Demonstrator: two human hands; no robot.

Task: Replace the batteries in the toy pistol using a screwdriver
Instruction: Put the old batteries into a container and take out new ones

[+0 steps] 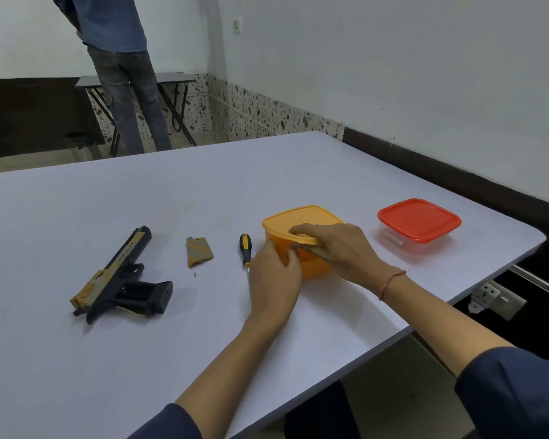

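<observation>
The left hand (274, 280) curls round the near corner of an orange container (316, 263), and the right hand (339, 251) lies over its lid (301, 217), fingers and thumb pinching the lid's near edge. The screwdriver (245, 248) lies on the surface (140, 359) just left of the left hand. Further left are the battery cover (199, 251), a small screw (195, 274) and the toy pistol (121, 277), well apart from both hands.

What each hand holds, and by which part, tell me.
Both hold the orange container: the left hand grips its near left corner wall, the right hand grips the lid's front rim, fingers curled over the top.
</observation>
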